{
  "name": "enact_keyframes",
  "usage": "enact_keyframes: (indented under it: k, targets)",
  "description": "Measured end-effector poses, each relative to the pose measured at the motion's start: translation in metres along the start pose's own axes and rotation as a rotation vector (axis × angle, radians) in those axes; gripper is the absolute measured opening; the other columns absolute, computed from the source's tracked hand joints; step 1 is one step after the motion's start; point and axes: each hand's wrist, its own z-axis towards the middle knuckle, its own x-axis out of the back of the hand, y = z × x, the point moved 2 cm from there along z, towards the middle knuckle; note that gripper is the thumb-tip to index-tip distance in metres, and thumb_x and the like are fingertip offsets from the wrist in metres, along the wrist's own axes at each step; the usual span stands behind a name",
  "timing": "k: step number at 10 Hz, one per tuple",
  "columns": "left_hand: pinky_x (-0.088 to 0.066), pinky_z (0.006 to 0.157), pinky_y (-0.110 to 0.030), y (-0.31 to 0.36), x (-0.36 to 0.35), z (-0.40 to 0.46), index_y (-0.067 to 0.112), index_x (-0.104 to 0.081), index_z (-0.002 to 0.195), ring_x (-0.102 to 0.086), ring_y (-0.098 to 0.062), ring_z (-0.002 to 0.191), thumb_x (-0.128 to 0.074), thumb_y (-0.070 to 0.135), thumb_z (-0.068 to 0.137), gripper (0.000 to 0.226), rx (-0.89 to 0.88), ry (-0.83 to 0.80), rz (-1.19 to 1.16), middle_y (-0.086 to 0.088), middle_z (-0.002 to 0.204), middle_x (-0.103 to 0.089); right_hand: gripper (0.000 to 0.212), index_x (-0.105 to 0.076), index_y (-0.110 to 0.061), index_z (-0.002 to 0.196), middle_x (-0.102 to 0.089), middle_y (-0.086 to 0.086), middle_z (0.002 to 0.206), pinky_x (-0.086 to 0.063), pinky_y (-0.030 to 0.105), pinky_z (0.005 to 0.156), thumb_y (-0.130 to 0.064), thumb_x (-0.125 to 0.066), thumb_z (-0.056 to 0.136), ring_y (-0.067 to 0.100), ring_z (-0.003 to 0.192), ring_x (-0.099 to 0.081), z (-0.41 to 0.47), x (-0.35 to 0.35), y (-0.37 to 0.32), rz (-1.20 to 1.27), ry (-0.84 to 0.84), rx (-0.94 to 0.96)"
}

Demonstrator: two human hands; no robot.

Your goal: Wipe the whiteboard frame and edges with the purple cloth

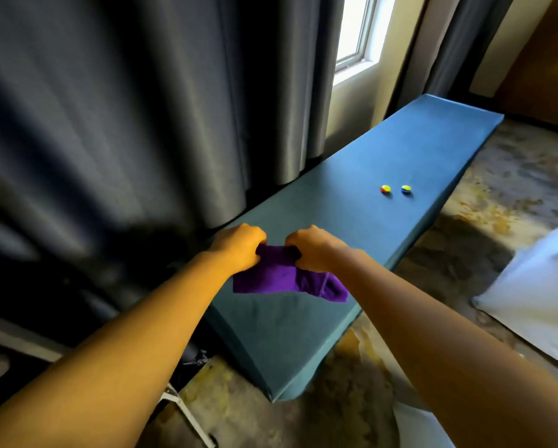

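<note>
both forearms reach out over the teal counter [400,150], left hand [238,245] and right hand [313,248] side by side, fingers curled tight on the purple cloth's [280,278] top edge. it hangs above the counter's near end; two small coloured magnets [385,188] lie farther right.

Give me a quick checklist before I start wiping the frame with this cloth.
1. Purple cloth in hand: ok, left hand and right hand both grip it.
2. Cloth folded into a pad: not ok, it hangs loose.
3. Whiteboard in sight: not ok, none visible.
4. Cloth clear of the blue bench: cannot tell.
5. Two small round magnets out of the way: ok, farther along the bench.
</note>
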Motion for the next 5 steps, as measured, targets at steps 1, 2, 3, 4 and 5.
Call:
enact_keyframes:
  k: [1, 2, 3, 4, 5]
  targets:
    - [-0.049, 0.078, -0.036, -0.003, -0.033, 0.008, 0.017, -0.063, 0.101, -0.061, -0.034, 0.103, -0.058, 0.017, 0.081, 0.021, 0.031, -0.024, 0.010, -0.011, 0.110, -0.066, 0.031, -0.059, -0.010, 0.108, -0.062, 0.017, 0.110, -0.046, 0.035, 0.074, -0.007, -0.051, 0.079, 0.035, 0.102, -0.056, 0.013, -0.029, 0.007, -0.007, -0.037, 0.021]
    - [-0.049, 0.078, -0.036, -0.005, -0.054, 0.012, 0.015, -0.062, 0.100, -0.061, -0.034, 0.105, -0.057, 0.019, 0.081, 0.020, 0.044, -0.033, 0.001, -0.012, 0.111, -0.066, 0.031, -0.059, -0.009, 0.110, -0.061, 0.017, 0.113, -0.047, 0.036, 0.078, -0.006, -0.050, 0.080, 0.036, 0.105, -0.056, 0.019, -0.048, 0.012, -0.005, -0.057, 0.015]
    - [-0.049, 0.080, -0.037, -0.011, -0.077, 0.021, 0.015, -0.062, 0.104, -0.060, -0.033, 0.106, -0.055, 0.017, 0.082, 0.023, 0.056, -0.054, -0.035, -0.012, 0.114, -0.065, 0.033, -0.058, -0.009, 0.113, -0.059, 0.018, 0.117, -0.048, 0.038, 0.082, -0.005, -0.048, 0.082, 0.037, 0.107, -0.056, 0.027, -0.071, 0.017, 0.024, -0.096, -0.005]
    - [-0.050, 0.083, -0.037, -0.015, -0.087, 0.024, 0.017, -0.063, 0.106, -0.060, -0.033, 0.107, -0.052, 0.013, 0.083, 0.026, 0.079, -0.074, -0.055, -0.011, 0.115, -0.065, 0.035, -0.057, -0.010, 0.115, -0.058, 0.019, 0.119, -0.048, 0.038, 0.085, -0.004, -0.047, 0.083, 0.037, 0.109, -0.056, 0.028, -0.078, 0.017, 0.030, -0.103, -0.017]
    - [-0.049, 0.084, -0.034, -0.024, -0.090, 0.031, 0.018, -0.066, 0.103, -0.061, -0.032, 0.105, -0.051, 0.010, 0.083, 0.026, 0.124, -0.054, -0.099, -0.011, 0.114, -0.066, 0.035, -0.058, -0.007, 0.116, -0.059, 0.020, 0.120, -0.048, 0.037, 0.087, -0.003, -0.044, 0.085, 0.037, 0.110, -0.056, 0.034, -0.074, 0.017, -0.007, -0.056, -0.047]
